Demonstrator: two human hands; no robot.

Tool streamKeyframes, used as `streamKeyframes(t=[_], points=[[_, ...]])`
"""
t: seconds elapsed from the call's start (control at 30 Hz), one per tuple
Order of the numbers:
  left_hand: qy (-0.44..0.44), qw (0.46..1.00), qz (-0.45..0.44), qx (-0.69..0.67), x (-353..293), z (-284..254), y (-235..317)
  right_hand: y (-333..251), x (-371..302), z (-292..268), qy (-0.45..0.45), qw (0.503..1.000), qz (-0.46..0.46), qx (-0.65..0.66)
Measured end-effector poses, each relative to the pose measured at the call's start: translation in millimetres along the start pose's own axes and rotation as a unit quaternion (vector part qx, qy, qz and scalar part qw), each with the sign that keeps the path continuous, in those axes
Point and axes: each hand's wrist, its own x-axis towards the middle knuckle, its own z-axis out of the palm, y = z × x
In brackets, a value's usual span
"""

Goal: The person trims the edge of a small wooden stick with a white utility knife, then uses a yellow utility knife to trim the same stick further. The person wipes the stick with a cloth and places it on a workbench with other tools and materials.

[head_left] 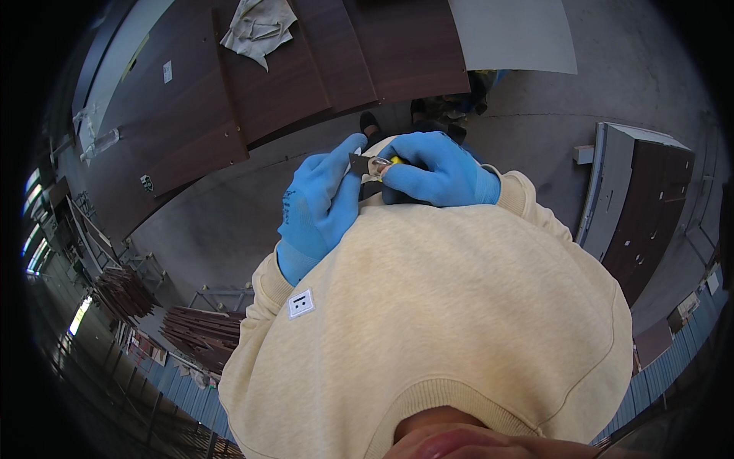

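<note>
Both my hands wear blue work gloves and meet in front of my waist. My right hand is closed round a small scraper with a dark flat blade, a shiny metal neck and a bit of yellow at the handle. Most of the handle is hidden in the fingers. The blade points left, at the fingers of my left hand. That hand is closed, its thumb and forefinger near the blade; a small whitish bit shows between them, too small to name.
Dark brown panels lie ahead and to the left, with a crumpled pale cloth on them. A light grey sheet is at the far right end. A stack of boards stands at right. Brown strips are piled at lower left.
</note>
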Motion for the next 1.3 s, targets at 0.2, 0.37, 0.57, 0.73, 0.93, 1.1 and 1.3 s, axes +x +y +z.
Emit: streamKeyframes(t=[0.2,0.37,0.57,0.73,0.93,1.1,1.3], points=[[0.052,0.997,0.055,-0.018,0.6,5.9,-2.4,-3.8,-1.0,-4.8,0.013,0.989,0.056,0.134],[0.004,0.930,-0.183,-0.318,0.0,7.3,9.6,-4.2,1.8,-14.1,0.061,0.981,0.029,0.183],[-0.036,0.867,-0.232,-0.439,6.0,5.8,10.2,-0.5,4.1,-19.5,0.087,0.974,0.033,0.207],[-0.094,0.855,-0.185,-0.476,18.1,1.7,9.9,11.2,18.2,-45.2,0.090,0.985,0.050,0.141],[-0.032,0.863,-0.158,-0.478,32.3,18.0,-1.6,42.6,40.4,-102.1,0.224,0.960,0.044,0.165],[-0.003,0.870,-0.172,-0.463,44.0,22.9,-15.3,67.7,61.7,-181.4,0.316,0.944,0.011,0.090],[-0.014,0.856,-0.222,-0.466,54.2,27.5,-16.2,106.0,148.9,-318.5,0.405,0.882,0.040,-0.237]])
